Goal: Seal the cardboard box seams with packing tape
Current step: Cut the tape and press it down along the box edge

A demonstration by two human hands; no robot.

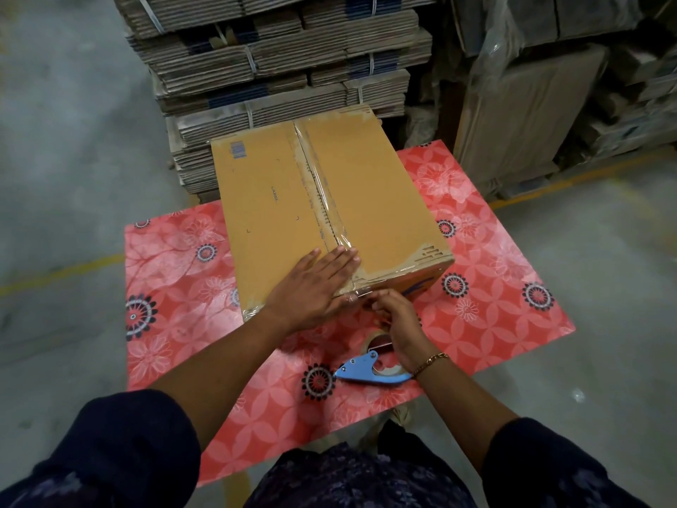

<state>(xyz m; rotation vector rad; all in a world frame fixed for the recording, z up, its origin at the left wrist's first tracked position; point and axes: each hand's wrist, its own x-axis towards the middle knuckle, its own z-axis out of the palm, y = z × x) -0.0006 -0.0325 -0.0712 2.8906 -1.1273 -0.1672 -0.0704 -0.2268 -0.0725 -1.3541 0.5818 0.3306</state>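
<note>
A brown cardboard box (370, 199) lies on the red floral table (487, 287). Clear packing tape (317, 177) runs along its centre seam and over the near edge. My left hand (311, 284) rests flat on the box top at the near end of the seam, palm down and holding nothing. At the box's front face just below that edge, my right hand (395, 324) has its fingers curled, pinching the tape. A blue tape dispenser (366, 372) with its roll lies on the table under my right wrist.
Tall stacks of flattened, strapped cardboard (278, 67) stand right behind the table. Plastic-wrapped cartons (542, 104) fill the back right. Grey concrete floor (66, 177) with yellow lines surrounds the table on the left and right.
</note>
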